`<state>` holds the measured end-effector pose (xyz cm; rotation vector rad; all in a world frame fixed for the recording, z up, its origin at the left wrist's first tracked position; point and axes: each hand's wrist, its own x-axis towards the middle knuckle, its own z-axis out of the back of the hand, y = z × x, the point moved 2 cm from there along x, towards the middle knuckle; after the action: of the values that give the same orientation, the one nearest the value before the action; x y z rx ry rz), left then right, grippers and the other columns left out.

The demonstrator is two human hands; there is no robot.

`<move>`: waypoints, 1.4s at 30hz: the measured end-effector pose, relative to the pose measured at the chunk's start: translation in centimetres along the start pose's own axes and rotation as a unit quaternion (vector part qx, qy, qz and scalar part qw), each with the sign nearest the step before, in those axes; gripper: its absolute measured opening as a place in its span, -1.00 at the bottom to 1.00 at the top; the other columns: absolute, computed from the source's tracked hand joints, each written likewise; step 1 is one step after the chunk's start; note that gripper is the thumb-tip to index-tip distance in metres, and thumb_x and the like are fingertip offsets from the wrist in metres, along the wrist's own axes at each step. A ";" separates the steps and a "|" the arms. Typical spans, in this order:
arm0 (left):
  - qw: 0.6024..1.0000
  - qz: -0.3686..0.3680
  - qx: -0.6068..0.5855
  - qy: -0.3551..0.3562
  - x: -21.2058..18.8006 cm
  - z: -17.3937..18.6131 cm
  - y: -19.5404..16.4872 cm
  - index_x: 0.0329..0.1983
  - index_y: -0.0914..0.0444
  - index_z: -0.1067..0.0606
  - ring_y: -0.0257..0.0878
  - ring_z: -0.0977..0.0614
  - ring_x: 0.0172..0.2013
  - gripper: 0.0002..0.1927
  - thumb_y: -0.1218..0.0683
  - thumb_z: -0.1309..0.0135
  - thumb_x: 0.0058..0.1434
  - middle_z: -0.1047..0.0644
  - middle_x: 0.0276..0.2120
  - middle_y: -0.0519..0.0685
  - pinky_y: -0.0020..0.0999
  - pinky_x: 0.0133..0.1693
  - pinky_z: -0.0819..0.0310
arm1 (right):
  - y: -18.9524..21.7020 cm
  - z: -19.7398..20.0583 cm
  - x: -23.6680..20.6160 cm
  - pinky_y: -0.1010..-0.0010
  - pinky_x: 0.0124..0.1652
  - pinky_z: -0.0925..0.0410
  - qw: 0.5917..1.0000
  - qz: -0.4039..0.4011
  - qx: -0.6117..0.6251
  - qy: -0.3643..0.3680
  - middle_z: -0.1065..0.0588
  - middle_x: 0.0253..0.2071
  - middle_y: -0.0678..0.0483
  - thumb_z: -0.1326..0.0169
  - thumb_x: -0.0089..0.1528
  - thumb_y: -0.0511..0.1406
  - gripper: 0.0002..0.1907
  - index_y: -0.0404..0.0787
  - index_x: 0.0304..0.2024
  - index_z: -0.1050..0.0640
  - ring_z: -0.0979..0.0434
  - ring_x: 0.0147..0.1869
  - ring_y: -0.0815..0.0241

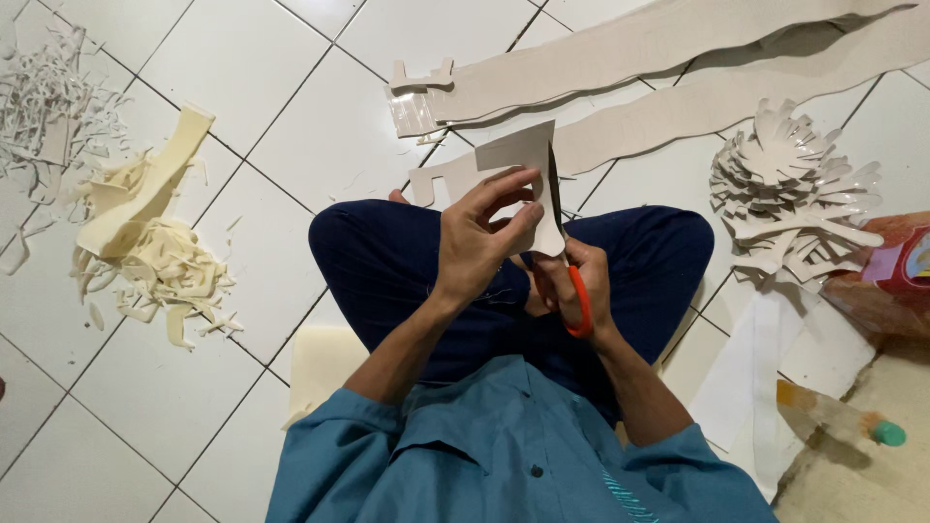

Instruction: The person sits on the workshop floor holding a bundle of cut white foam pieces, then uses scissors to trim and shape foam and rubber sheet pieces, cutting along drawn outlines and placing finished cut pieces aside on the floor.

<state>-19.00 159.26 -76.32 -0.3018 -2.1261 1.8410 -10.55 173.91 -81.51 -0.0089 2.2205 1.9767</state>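
Teal shirt sleeves and dark blue trousers fill the bottom of the view; the person sits cross-legged on the white tiled floor (pixel 291 126). Above the lap, the left hand (pixel 480 237) pinches a grey sheet piece (pixel 518 169), thumb on the near face and fingers curled over its edge. The right hand (pixel 576 286) is closed through the orange scissors (pixel 578 300), whose blades reach up the piece's right edge (whether they are biting the sheet is hard to tell from here). The sheet looks light, thin and fairly stiff, likely card or foam board, so it should hold its shape if gripped close to the cut line rather than at a far corner. Long grey strips (pixel 678 58) lie beyond the knees, a pile of cut shapes (pixel 790 189) sits to the right, and cream offcuts (pixel 155 242) lie to the left.
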 end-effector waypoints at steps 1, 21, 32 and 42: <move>1.000 0.004 -0.007 0.000 0.1 0.0 0.0 0.19 0.31 -0.52 -0.16 -0.65 0.11 -0.61 0.19 -0.23 0.29 -0.51 0.20 0.15 -0.34 0.04 -0.72 | 0.0 0.0 -0.1 0.58 -0.63 -0.18 1.000 0.003 -0.004 -0.008 -0.43 -0.63 0.12 -0.04 0.34 -0.24 -0.73 -0.36 -0.28 -0.55 -0.33 -0.66 0.41; 1.000 -0.013 0.008 -0.006 0.4 0.8 -1.1 0.10 0.36 -0.53 -0.32 -0.72 -0.12 -0.69 0.21 -0.21 0.30 -0.64 -0.13 0.01 -0.45 -0.07 -0.71 | 1.7 -0.1 1.0 0.58 -0.38 -0.34 0.998 -0.008 -0.039 0.047 -0.47 -0.42 0.16 0.00 0.37 -0.24 -0.63 -0.36 0.11 -0.56 -0.45 -0.41 0.42; 1.000 -0.017 0.022 0.011 0.4 0.9 -0.1 0.11 0.40 -0.54 -0.30 -0.64 0.01 -0.67 0.19 -0.24 0.31 -0.62 -0.06 0.05 -0.46 0.08 -0.55 | 0.1 -1.3 0.3 0.59 -0.49 -0.23 0.999 -0.011 -0.008 -0.032 -0.46 -0.48 0.16 -0.05 0.35 -0.24 -0.71 -0.37 -0.08 -0.59 -0.37 -0.49 0.44; 0.997 0.019 0.020 0.067 0.6 1.3 -1.3 0.19 0.37 -0.50 -0.23 -0.67 0.02 -0.58 0.17 -0.24 0.28 -0.62 -0.04 0.08 -0.41 0.09 -0.58 | 0.6 0.5 0.5 0.60 -0.38 -0.30 0.990 0.114 -0.081 0.021 -0.45 -0.41 0.23 0.05 0.42 -0.06 -0.61 -0.27 -0.17 -0.51 -0.42 -0.39 0.47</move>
<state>-20.01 158.08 -75.18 -0.4454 -2.0045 1.8265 -11.03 174.53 -81.06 0.1933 2.1636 2.2921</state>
